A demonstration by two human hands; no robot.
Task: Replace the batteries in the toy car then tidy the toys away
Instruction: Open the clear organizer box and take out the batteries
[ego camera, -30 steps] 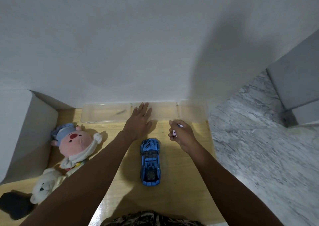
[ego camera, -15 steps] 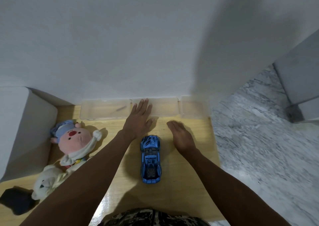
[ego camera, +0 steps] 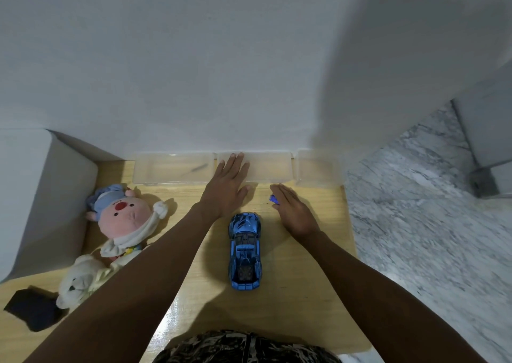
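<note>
The blue toy car [ego camera: 245, 251] stands on its wheels in the middle of the wooden table [ego camera: 299, 293], nose toward the wall. My left hand [ego camera: 227, 189] lies flat just beyond the car's nose, palm down, with its fingertips over the middle clear tray [ego camera: 270, 168]. My right hand [ego camera: 295, 213] lies flat on the table to the right of the car, fingers stretched out. A small purple-blue battery [ego camera: 274, 199] peeks out at the thumb side of that hand, resting on the table.
Three clear plastic trays line the wall; the left tray [ego camera: 155, 170] holds a thin dark tool [ego camera: 197, 168], and the right tray [ego camera: 317, 168] sits near the table corner. A pink plush [ego camera: 122, 215], a white bear plush [ego camera: 79, 279] and a dark object [ego camera: 33, 310] lie at the left beside a white box [ego camera: 47, 201]. Marble floor [ego camera: 415, 224] lies past the table's right edge.
My right hand, closed on the small battery a second ago, has flattened onto the table, and the battery now shows beside its thumb. My left hand and the car have stayed put.
</note>
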